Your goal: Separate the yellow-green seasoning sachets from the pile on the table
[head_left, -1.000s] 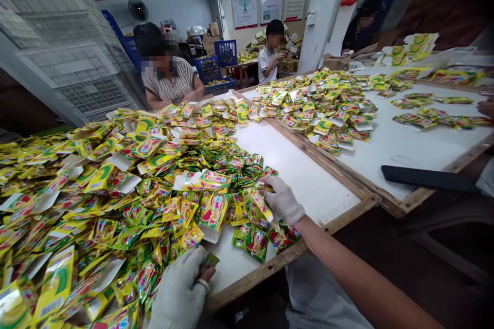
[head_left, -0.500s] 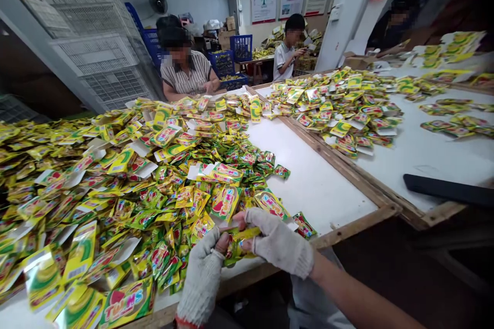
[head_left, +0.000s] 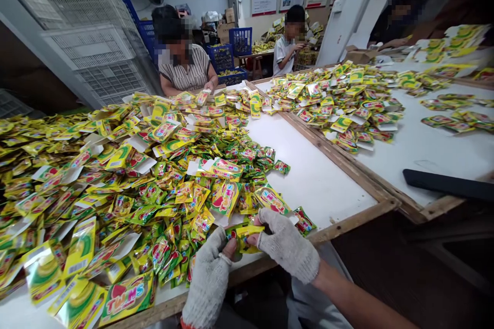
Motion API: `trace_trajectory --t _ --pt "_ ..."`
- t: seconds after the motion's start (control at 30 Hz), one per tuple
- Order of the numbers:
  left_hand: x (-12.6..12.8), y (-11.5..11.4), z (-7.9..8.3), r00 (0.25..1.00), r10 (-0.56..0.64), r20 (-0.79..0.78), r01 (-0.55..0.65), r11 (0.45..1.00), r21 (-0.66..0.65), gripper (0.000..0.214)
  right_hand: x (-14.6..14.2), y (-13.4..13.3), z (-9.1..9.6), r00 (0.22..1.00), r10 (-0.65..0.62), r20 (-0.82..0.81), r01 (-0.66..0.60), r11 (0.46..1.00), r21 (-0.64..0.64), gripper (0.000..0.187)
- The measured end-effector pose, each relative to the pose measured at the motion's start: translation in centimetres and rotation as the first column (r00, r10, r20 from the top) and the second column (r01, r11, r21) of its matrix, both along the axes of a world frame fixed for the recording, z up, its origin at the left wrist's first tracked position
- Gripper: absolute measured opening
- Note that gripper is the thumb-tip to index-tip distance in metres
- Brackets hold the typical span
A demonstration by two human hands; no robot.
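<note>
My right hand [head_left: 289, 244], in a white knitted glove with bare fingertips, pinches a small yellow sachet [head_left: 247, 235] at the table's front edge. My left hand [head_left: 208, 275], gloved likewise, is closed with its thumb at the left end of the sachets; a green one shows between the hands, partly hidden by the fingers. Just beyond lies a yellow "TWINS" box [head_left: 226, 198] with a white flap. Another printed box [head_left: 272, 199] rests behind my right hand, beside a green-red sachet [head_left: 304, 220].
A large heap of sachets and flat boxes [head_left: 96, 164] covers the table's left side. Wooden strips [head_left: 335, 157] edge the white tabletop [head_left: 304, 164]. A black bar [head_left: 443, 185] lies at right. Several people sit beyond, one in a striped shirt [head_left: 187, 69]. White crates [head_left: 92, 46] stand left.
My hands have drawn slightly apart, the right one shifting right. More of the yellow sachet shows between them. The view has tilted slightly downward.
</note>
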State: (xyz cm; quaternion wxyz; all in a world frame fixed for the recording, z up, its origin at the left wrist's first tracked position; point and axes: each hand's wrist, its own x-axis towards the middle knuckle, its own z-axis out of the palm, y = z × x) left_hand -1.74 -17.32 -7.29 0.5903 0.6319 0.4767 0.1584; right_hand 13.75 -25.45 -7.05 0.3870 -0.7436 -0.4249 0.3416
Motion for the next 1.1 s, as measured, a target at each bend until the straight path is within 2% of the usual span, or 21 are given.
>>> trace_trajectory --t 0.1,0.2,0.27,0.37,0.43,0.5,0.53,0.57,0.6,0.67,0.7,0.73,0.77,0.8,0.83,0.9,1.0,1.1 --pt "-0.2 -0.2 0.0 0.996 0.017 -0.084 -0.013 0.999 0.049 0.055 0.1 0.0 0.0 0.999 0.014 -0.051 -0.013 1.0 0.014 0.024" --pt "-0.2 -0.6 0.0 0.996 -0.078 -0.049 0.081 0.995 0.061 0.055 0.0 0.0 -0.2 0.995 0.036 -0.088 -0.035 0.999 0.02 0.023" --pt "0.1 -1.1 0.0 0.994 -0.109 -0.02 0.11 0.992 0.06 0.055 -0.1 -0.3 -0.3 0.995 0.008 -0.095 -0.007 1.0 0.015 0.023" --pt "0.8 -1.9 -0.3 0.996 -0.086 -0.038 0.088 0.994 0.062 0.055 -0.1 -1.4 -0.4 0.995 -0.051 -0.086 0.055 0.997 0.046 0.036" --pt "1.5 -2.2 -0.7 0.989 -0.143 -0.045 0.148 0.981 0.127 0.052 0.4 -2.4 -0.4 0.993 -0.026 -0.112 0.034 0.997 0.073 0.036" --pt "2.4 -2.1 -1.2 0.972 -0.229 -0.057 0.236 0.93 0.282 0.047 1.5 -3.7 -0.4 0.984 -0.023 -0.175 0.034 0.998 0.06 0.027" --pt "3.0 -1.7 -1.3 0.963 -0.26 -0.076 0.268 0.882 0.388 0.044 2.3 -4.3 -0.4 0.976 -0.062 -0.21 0.073 0.996 0.048 0.025" --pt "3.8 -1.2 -1.4 0.951 -0.291 -0.108 0.305 0.811 0.499 0.043 3.2 -5.0 -0.4 0.964 -0.122 -0.234 0.135 0.99 0.043 0.024" --pt "4.7 -0.5 -1.3 0.933 -0.325 -0.155 0.35 0.719 0.601 0.043 4.2 -5.6 -0.4 0.951 -0.194 -0.24 0.211 0.976 0.048 0.025" --pt "7.0 1.1 -0.7 0.853 -0.414 -0.319 0.503 0.484 0.716 0.056 6.2 -6.8 -0.5 0.929 -0.298 -0.219 0.323 0.942 0.086 0.029" --pt "8.3 1.8 -0.3 0.793 -0.447 -0.415 0.586 0.372 0.72 0.064 7.1 -7.3 -0.5 0.922 -0.332 -0.201 0.357 0.928 0.104 0.03" --pt "9.5 2.5 0.2 0.729 -0.464 -0.503 0.66 0.284 0.696 0.071 7.8 -7.7 -0.5 0.915 -0.359 -0.184 0.383 0.916 0.118 0.03" --pt "10.6 3.0 0.7 0.67 -0.473 -0.573 0.72 0.223 0.657 0.075 8.2 -7.9 -0.5 0.909 -0.38 -0.172 0.403 0.906 0.128 0.031" --pt "11.5 3.2 1.2 0.628 -0.471 -0.62 0.758 0.192 0.623 0.076 8.5 -8.0 -0.5 0.901 -0.397 -0.172 0.421 0.897 0.135 0.031" --pt "12.1 3.3 1.6 0.603 -0.464 -0.649 0.781 0.179 0.598 0.075 8.7 -8.0 -0.5 0.893 -0.409 -0.185 0.437 0.888 0.142 0.032" --pt "12.2 3.0 1.9 0.607 -0.427 -0.67 0.786 0.197 0.586 0.071 8.5 -7.6 -0.7 0.874 -0.427 -0.233 0.466 0.873 0.146 0.036" --pt "10.3 1.8 1.3 0.697 -0.32 -0.642 0.717 0.305 0.627 0.065 7.9 -6.7 -1.0 0.85 -0.429 -0.306 0.485 0.864 0.135 0.041" --pt "7.1 0.7 -0.2 0.776 -0.201 -0.597 0.621 0.404 0.671 0.059 7.2 -5.6 -1.0 0.883 -0.371 -0.288 0.427 0.889 0.165 0.039"
